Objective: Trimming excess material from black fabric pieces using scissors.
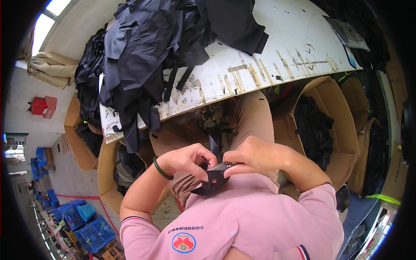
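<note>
Close to my body, above my lap, a black fabric piece [212,184] is stretched between my hands. My left hand [193,161] is closed, pinching the fabric between thumb and fingers. A dark green bangle [161,169] circles that wrist. My right hand [247,157] is closed too, with thumb and forefinger on a small dark item with shiny dots [229,164] at the fabric's right edge. What kind of item it is cannot be made out. A dark strip [215,141] hangs just beyond the hands, between my knees.
A worn white table [277,47] stands ahead, with a large heap of black fabric pieces [147,47] on its left. Cardboard boxes holding dark fabric flank my legs, one to the right [342,147] and one to the left [108,169]. Blue crates [95,234] stand on the floor farther left.
</note>
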Demonstrator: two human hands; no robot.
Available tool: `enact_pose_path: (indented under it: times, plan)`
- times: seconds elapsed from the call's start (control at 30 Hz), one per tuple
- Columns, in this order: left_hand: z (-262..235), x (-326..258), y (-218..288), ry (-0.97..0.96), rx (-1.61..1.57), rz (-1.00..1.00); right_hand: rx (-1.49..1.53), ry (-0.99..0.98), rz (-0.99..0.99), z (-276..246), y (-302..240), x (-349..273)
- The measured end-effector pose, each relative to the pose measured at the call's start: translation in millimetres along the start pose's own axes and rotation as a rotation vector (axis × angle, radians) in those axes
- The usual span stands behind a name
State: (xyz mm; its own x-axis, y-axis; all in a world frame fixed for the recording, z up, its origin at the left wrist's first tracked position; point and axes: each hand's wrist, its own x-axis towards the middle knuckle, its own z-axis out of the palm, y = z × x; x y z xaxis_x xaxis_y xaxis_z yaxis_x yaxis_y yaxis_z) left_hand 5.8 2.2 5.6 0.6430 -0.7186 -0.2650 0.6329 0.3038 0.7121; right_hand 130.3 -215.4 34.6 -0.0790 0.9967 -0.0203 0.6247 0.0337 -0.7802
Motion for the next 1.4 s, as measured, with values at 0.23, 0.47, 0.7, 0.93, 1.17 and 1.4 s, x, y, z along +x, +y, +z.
enact_pose_path:
  times: [0.23,0.47,0.7,0.93,1.17,1.4]
  plan:
    - [7,1,-11,0.512,-0.055,0.384,0.131,0.349,0.305,3,-8,-5]
    - [12,13,-15,0.686,0.145,0.673,-0.132,0.479,0.187,15,-15,3]
    - [16,10,-14,0.686,0.152,0.674,0.016,0.490,0.235,11,-15,3]
    - [17,12,-17,0.704,0.138,0.654,0.050,0.480,0.270,14,-15,4]
    - [16,13,-19,0.690,0.204,0.663,-0.074,0.426,0.266,15,-13,4]
    - [17,12,-15,0.733,0.210,0.643,0.016,0.503,0.291,16,-9,3]
